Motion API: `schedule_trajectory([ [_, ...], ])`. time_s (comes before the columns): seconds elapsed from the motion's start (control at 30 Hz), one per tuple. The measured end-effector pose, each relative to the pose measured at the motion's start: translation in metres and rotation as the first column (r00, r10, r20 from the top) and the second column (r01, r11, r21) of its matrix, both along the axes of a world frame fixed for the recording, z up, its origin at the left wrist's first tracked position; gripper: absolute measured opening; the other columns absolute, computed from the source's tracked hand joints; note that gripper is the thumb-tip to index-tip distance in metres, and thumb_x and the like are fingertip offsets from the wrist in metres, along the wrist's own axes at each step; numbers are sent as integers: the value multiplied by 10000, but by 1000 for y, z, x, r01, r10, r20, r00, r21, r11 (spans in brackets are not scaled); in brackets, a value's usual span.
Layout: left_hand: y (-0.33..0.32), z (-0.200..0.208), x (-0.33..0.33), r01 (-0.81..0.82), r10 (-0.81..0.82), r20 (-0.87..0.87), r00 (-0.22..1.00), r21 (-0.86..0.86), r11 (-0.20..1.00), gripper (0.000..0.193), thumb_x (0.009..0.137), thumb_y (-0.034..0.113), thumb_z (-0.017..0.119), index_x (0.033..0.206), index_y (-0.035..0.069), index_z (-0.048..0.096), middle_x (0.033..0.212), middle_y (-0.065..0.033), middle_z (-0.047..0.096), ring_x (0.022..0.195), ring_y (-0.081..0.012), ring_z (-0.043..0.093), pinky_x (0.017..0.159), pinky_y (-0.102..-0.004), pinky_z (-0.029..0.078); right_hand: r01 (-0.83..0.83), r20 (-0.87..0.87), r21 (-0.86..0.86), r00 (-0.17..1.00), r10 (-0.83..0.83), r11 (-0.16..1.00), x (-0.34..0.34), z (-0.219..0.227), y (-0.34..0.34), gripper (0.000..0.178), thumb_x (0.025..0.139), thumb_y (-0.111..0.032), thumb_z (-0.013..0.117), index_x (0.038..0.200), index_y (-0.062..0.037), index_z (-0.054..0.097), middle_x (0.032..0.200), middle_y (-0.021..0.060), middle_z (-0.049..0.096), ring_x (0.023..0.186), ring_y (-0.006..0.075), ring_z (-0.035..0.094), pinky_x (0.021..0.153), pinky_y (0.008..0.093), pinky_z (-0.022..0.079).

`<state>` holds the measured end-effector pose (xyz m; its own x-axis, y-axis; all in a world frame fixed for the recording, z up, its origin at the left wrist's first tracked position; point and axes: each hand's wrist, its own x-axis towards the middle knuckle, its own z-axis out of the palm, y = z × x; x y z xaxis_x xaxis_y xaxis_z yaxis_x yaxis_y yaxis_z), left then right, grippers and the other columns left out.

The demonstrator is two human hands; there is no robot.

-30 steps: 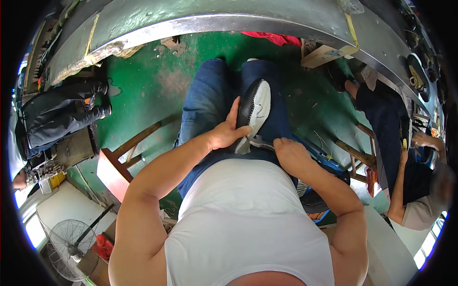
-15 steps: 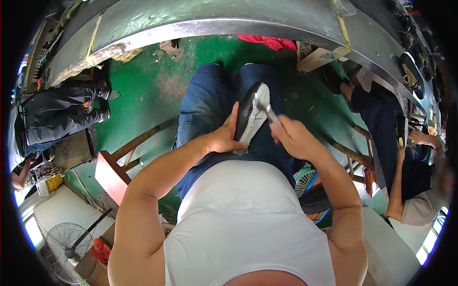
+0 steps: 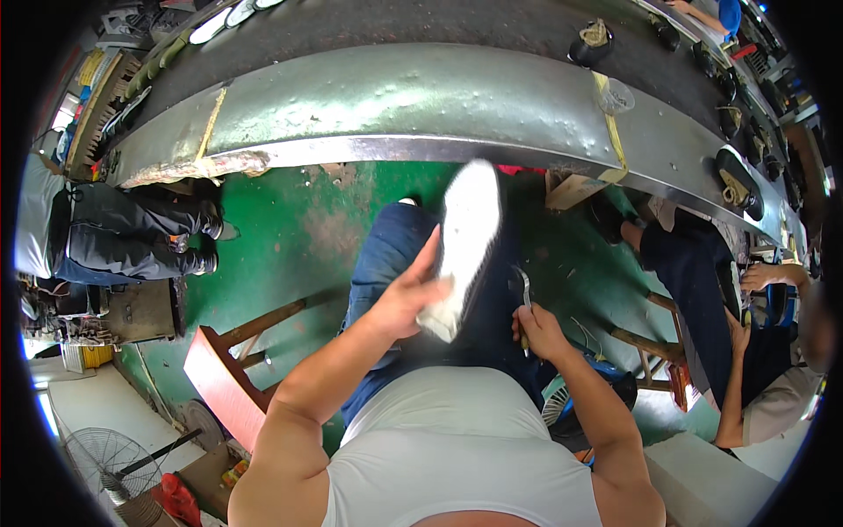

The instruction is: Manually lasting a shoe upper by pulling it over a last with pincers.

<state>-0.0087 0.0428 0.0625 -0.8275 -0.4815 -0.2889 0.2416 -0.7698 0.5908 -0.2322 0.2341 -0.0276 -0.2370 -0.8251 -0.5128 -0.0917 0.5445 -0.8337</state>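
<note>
The left hand [image 3: 411,297] is gripping a shoe [image 3: 472,233] near its heel end, the thumb lying across the sole and the fingers wrapping the left side. The shoe is showing its white sole upward and pointing its toe toward the far worktop [image 3: 386,101]. It is blurring a little and hovering over or resting on the blue jeans [image 3: 386,250]; which of the two, I cannot tell. The right hand [image 3: 540,332] is closing around the handle of a metal hand tool [image 3: 523,290], whose curved head is pointing to the far side, just right of the shoe and apart from it.

On the worktop, a clear plastic cup [image 3: 616,97] is standing beside a yellow tape strip [image 3: 604,85], and a dark shoe [image 3: 590,44] is sitting farther back. Another black shoe [image 3: 739,184] is lying at the far right. A co-worker in dark trousers [image 3: 694,281] is sitting on the right, while a person in grey trousers [image 3: 140,233] is standing on the left. A red-topped stool [image 3: 224,386] is standing on the green floor [image 3: 290,237] at left, and a wire-caged fan [image 3: 110,465] is occupying the near left corner.
</note>
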Motion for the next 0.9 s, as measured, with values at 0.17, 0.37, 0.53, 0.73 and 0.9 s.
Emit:
schedule_trajectory([
  [0.17, -70, 38, -43, 4, 12, -216, 976, 72, 997, 774, 981, 631, 430, 1474, 35, 405, 1376, -180, 556, 1245, -290, 573, 1049, -474, 476, -371, -569, 3, 763, 306, 929, 7, 25, -9, 384, 989, -384, 556, 876, -18, 582, 747, 200, 666, 699, 374, 678, 638, 460, 523],
  [0.37, -93, 36, -86, -197, 200, -67, 977, 58, 979, 731, 993, 658, 346, 1409, 74, 488, 1299, -189, 599, 1144, -354, 611, 989, -533, 493, -514, -661, 69, 618, 425, 855, 11, 52, -23, 381, 937, -421, 612, 879, -45, 599, 755, 201, 664, 707, 415, 663, 639, 499, 520],
  [0.53, -117, 35, -92, -107, 190, -280, 941, 286, 952, 695, 1011, 635, 286, 1390, 95, 505, 1271, -205, 611, 1105, -389, 627, 942, -517, 519, -450, -743, -25, 606, 284, 893, -17, 82, -55, 347, 897, -402, 668, 892, -60, 606, 777, 169, 660, 705, 396, 659, 625, 485, 514],
  [0.73, -137, 26, -104, -82, 158, -296, 942, 253, 964, 678, 1029, 613, 248, 1391, 96, 496, 1219, -214, 627, 1061, -407, 642, 923, -490, 544, -362, -937, -244, 327, -123, 900, -78, 136, -134, 349, 891, -393, 681, 942, -55, 609, 831, 136, 644, 738, 351, 655, 605, 451, 506],
  [0.9, -136, 30, -107, -125, 149, -124, 981, 186, 975, 729, 1005, 658, 274, 1439, 103, 461, 1307, -240, 589, 1079, -407, 640, 939, -478, 540, -150, -982, 77, 159, 101, 986, -109, 169, -207, 335, 907, -349, 673, 1044, -50, 617, 918, 133, 653, 840, 345, 663, 674, 438, 533],
])
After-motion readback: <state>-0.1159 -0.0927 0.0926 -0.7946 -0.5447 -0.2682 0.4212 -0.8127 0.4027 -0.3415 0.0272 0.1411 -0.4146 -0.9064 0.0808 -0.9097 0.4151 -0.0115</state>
